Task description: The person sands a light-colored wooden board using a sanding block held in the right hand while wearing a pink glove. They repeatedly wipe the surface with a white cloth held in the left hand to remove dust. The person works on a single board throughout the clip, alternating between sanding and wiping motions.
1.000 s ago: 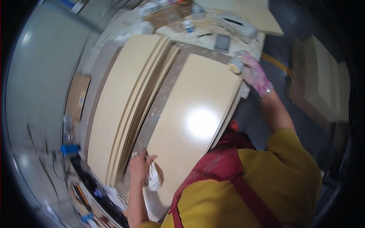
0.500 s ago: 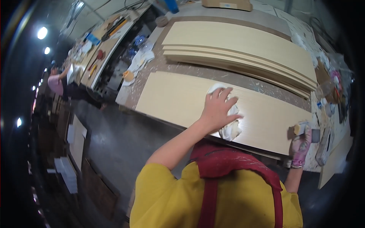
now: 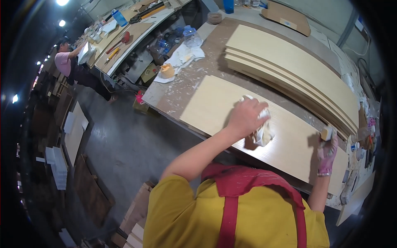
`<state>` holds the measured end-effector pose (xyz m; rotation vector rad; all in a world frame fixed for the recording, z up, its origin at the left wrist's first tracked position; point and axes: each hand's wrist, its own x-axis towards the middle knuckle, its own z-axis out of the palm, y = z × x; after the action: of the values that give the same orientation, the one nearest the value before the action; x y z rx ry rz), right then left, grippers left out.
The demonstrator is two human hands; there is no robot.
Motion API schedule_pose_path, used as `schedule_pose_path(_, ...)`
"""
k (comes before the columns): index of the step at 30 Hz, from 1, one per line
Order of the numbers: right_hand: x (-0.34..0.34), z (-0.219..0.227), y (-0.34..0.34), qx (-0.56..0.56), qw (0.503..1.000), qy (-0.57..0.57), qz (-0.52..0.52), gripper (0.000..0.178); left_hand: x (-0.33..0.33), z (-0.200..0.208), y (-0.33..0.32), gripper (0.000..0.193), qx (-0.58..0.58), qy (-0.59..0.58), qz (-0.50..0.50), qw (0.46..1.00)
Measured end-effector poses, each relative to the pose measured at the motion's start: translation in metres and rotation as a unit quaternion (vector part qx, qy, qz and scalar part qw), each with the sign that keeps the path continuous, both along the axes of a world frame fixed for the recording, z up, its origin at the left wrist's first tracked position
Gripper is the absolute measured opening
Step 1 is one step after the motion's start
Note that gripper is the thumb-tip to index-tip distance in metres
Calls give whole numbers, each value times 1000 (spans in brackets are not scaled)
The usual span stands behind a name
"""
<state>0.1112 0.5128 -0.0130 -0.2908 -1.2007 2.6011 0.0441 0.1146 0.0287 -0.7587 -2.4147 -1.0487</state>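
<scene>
A pale wood-grain board [image 3: 206, 101] lies along the near side of the workbench. Over its middle, my bare left hand [image 3: 249, 118] is closed around a crumpled white cloth [image 3: 264, 134]; a dark shadow falls beside the cloth. My right hand [image 3: 327, 155], in a stained pink and white glove, is above the board's right end. Its fingers grip a small yellowish block [image 3: 326, 133] with a whitish edge. Behind the board rests a stack of similar pale boards [image 3: 289, 56].
A white rag [image 3: 182, 58] and an orange-tan cup-like piece [image 3: 167, 71] lie at the bench's left corner. Clutter lines its right end, by a leaning panel [image 3: 356, 198]. A flat cardboard box [image 3: 286, 18] sits at the back. Far left, a person [image 3: 66, 62] stands at another bench.
The view has turned, shifting the scene. My left fingers, spread over the cloth before, are now curled around it. My right hand has come from beside the board's right end to over it.
</scene>
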Motion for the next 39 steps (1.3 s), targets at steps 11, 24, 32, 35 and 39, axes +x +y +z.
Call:
schedule_pose_path(11, -221, 76, -382, 197, 938, 3, 284, 35, -54, 31, -300, 22, 117, -229, 243, 935)
schedule_pose_path(24, -278, 39, -537, 178, 887, -86, 417, 29, -163, 11, -417, 40, -261, -268, 232, 898)
schedule_pose_path(32, -280, 32, -566, 298, 869, 25, 394, 35, -185, -10, -416, 34, -227, -308, 191, 904)
schedule_pose_path(35, -289, 21, -568, 368, 856, 75, 356, 33, -185, -7, -420, 31, -171, -300, 194, 918)
schedule_pose_path(39, -291, 22, -573, 424, 834, 109, 336, 32, -168, 3, -431, 27, -25, -288, 194, 937)
